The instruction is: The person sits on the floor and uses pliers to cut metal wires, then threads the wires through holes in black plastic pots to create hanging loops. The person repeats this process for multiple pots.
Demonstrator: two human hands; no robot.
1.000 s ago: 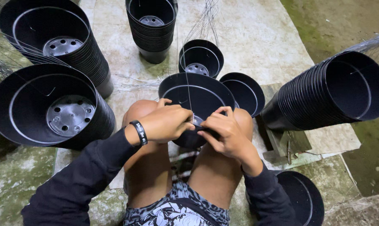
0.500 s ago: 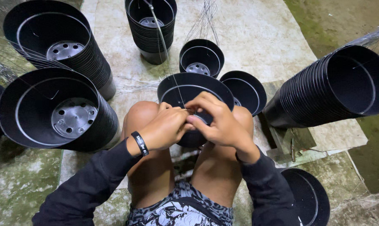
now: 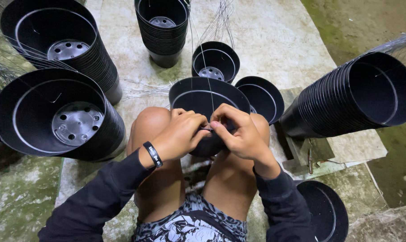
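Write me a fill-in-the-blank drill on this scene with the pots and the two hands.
1. Both hands, left and right, work at the rim of a pot held between the person's ____.
2. The pots are all ____ in colour.
3. A black band sits on the ____ wrist.
4. The stack at the right of the picture lies on its ____.

Missing words: knees; black; left; side

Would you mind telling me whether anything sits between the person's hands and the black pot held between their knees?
Nothing visible does. The left hand and right hand both rest directly against the near rim of the black pot, pinching a thin wire there.
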